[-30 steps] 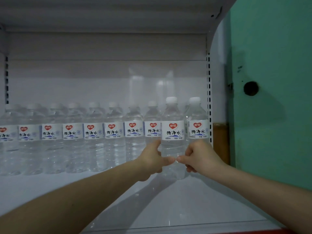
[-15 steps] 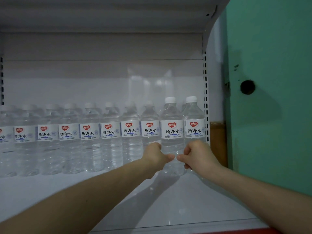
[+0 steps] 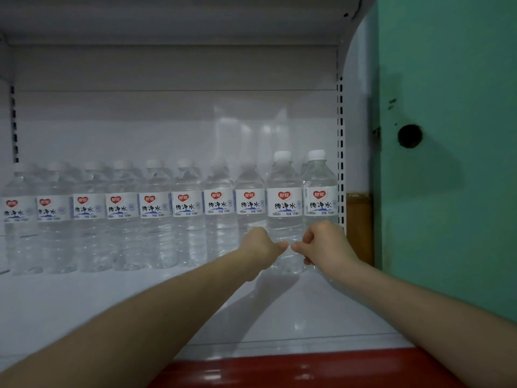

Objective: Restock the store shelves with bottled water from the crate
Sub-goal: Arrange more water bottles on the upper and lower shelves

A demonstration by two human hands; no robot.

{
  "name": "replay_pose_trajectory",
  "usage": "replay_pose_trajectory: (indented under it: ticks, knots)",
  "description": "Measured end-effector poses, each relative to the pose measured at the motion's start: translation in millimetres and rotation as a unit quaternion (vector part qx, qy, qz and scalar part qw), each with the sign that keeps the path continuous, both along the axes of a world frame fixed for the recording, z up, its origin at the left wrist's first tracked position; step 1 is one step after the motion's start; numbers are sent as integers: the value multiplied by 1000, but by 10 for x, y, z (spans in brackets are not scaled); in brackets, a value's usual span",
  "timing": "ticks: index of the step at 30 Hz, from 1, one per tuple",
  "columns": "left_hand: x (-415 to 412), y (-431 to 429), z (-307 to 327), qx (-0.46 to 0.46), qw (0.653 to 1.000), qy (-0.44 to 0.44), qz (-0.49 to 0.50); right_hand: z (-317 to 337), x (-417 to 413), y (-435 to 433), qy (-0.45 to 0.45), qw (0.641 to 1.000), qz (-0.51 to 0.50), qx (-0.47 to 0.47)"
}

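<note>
2 upright bottles: left grip (image 3: 260,245) clasps the inner bottle (image 3: 284,204), right grip (image 3: 326,242) the end bottle (image 3: 319,196) touching it at 3 o'clock; release likely comes next, hands withdrawing toward 6 o'clock.

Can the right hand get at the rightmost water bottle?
Probably yes: the right hand sits right in front of the rightmost water bottle, nothing between them; the slotted upright stands close beside.
</note>
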State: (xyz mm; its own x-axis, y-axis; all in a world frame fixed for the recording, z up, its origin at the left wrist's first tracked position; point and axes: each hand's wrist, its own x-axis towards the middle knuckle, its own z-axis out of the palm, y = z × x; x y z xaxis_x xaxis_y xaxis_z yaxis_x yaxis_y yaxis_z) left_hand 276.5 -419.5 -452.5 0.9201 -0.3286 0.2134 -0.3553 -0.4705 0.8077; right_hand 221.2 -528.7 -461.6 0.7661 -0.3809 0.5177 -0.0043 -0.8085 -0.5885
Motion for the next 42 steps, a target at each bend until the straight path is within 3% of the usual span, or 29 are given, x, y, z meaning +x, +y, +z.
replay_pose_trajectory:
  ticks: [4, 8, 11, 18, 23, 30, 37, 42]
  knots:
    - [-170, 108, 69, 9, 1000, -16, -18, 71, -88, 1, 16, 1000, 14, -9]
    - [-384, 379, 168, 11, 991, -133, -22, 225, -332, 164, -30, 991, 117, 66]
    - [-583, 717, 189, 9, 981, -189, -33, 238, -568, 459, -56, 964, 216, 147]
    - [-1086, 1647, -268, -59, 965, -257, 2, -227, -945, 1310, -66, 899, 373, 219]
    - [-1555, 2457, -954, -83, 977, -195, 28, -906, -1118, 1986, -6, 870, 451, 198]
    - [-2080, 3471, -2500, -43, 990, -8, 133, -2303, -1275, 3003, 207, 835, 487, 152]
    - [-2482, 3936, -4044, -13, 966, 127, 224, -3600, -1425, 3608, 374, 802, 463, 47]
    - [-2558, 4053, -5095, 25, 930, 228, 287, -4393, -1490, 3886, 488, 752, 437, -71]
